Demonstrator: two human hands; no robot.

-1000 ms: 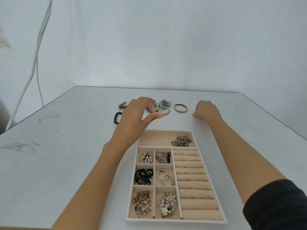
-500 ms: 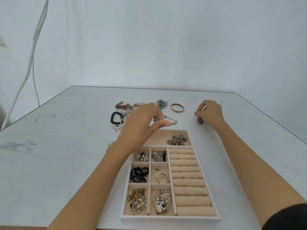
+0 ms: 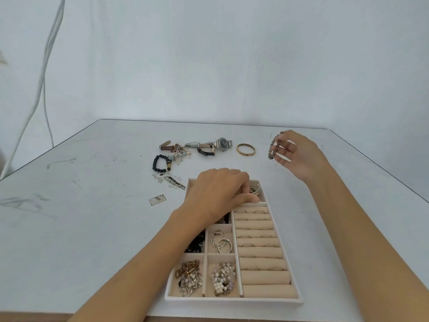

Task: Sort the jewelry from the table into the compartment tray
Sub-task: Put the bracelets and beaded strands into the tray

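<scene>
The beige compartment tray [image 3: 232, 300] lies in front of me with jewelry in its small cells and ring rolls [image 3: 261, 252] on its right side. My left hand [image 3: 220, 194] reaches into the tray's far compartment, fingers and thumb curled down onto a silver bangle [image 3: 255, 190] among the bracelets there. My right hand [image 3: 297, 156] is raised above the table to the right and pinches a brown beaded bracelet [image 3: 274, 148]. On the table beyond lie a steel watch [image 3: 222, 143], a gold bangle [image 3: 245, 149] and a black bead bracelet [image 3: 159, 163].
More pieces sit left of the watch: a brown-strap watch [image 3: 167, 146], a small black-strap watch [image 3: 206, 151], loose silver earrings [image 3: 171, 180] and a small flat plate [image 3: 157, 199]. A white cable [image 3: 45, 73] hangs at the left wall. The table's edges run along both sides.
My left hand carried the silver bangle from the table back and down into the tray's far compartment. My right hand picked the brown beaded bracelet off the table and lifted it.
</scene>
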